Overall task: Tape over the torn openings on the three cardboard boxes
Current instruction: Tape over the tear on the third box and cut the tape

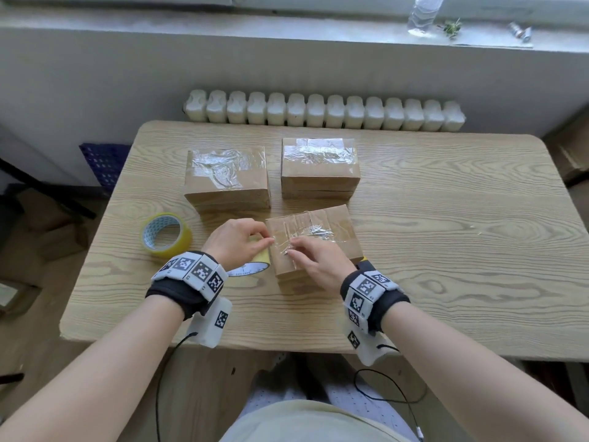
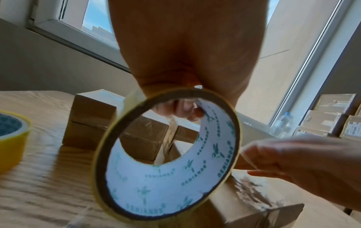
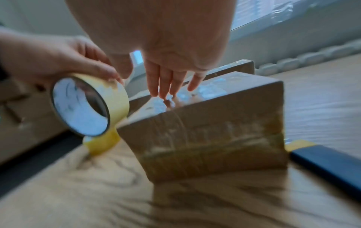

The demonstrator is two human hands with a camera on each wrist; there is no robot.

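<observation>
Three cardboard boxes stand on the wooden table (image 1: 446,250), each with clear tape on its top: the back left box (image 1: 226,183), the back right box (image 1: 320,173) and the near box (image 1: 331,228). My left hand (image 1: 255,242) grips a yellowish tape roll (image 1: 260,258) at the near box's left edge; the roll (image 2: 166,154) fills the left wrist view. My right hand (image 1: 296,252) lies on the near box (image 3: 210,123), and its straight fingers (image 3: 166,83) press the crinkled tape on the top.
A second yellow tape roll (image 1: 165,234) lies on the table to the left. A dark knife-like tool with a yellow end (image 3: 332,162) lies just right of the near box. A white radiator (image 1: 322,113) runs behind the table. Bare tabletop spreads to the right.
</observation>
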